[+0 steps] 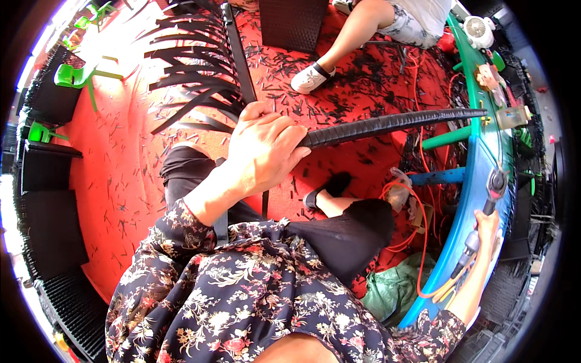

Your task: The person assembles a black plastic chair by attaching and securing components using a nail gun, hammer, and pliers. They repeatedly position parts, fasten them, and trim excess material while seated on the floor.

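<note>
While the left hand [263, 151] clenches the wrapped black bar [393, 124] at its near end | bar looks stiff, ribbed, grippy, likely light; far end reaches the counter [484, 157] | right hand [484, 233] grasps a power tool [490, 199] beside that counter.
</note>
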Motion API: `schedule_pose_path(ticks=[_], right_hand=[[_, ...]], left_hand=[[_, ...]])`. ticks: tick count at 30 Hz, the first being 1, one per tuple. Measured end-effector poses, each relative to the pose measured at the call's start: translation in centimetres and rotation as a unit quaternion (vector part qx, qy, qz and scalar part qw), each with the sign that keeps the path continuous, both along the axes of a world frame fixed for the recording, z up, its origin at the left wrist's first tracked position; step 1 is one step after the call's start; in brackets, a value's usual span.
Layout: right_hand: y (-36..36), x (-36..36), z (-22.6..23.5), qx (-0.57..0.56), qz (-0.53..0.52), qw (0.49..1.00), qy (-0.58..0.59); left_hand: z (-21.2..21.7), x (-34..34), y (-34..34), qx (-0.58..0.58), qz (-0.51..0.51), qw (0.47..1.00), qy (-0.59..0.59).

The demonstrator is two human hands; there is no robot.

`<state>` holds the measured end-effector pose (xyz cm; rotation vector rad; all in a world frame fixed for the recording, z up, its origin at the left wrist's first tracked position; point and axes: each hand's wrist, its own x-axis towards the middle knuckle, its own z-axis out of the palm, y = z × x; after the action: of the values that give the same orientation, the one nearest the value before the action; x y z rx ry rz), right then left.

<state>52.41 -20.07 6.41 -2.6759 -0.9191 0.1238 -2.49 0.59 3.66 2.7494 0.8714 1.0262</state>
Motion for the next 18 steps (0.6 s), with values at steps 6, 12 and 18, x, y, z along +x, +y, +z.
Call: schedule_pose_path(ticks=[6, 12, 18], right_hand=[[2.1, -14.3, 8.2, 0.130, 0.209, 0.958, 0.148], [4.8, -26.4, 8.5, 0.143, 0.291, 0.874, 0.361], [5.2, -30.3, 7.8, 0.089, 0.279, 0.808, 0.511]], left_hand=[[-0.7, 1.4, 0.9, -0.042, -0.057, 0.997, 0.008], [-1.5, 2.3, 1.9, -0.072, -0.054, 0.995, 0.043], [-1.5, 3.4, 1.4, -0.100, -0.038, 0.994, 0.026]])
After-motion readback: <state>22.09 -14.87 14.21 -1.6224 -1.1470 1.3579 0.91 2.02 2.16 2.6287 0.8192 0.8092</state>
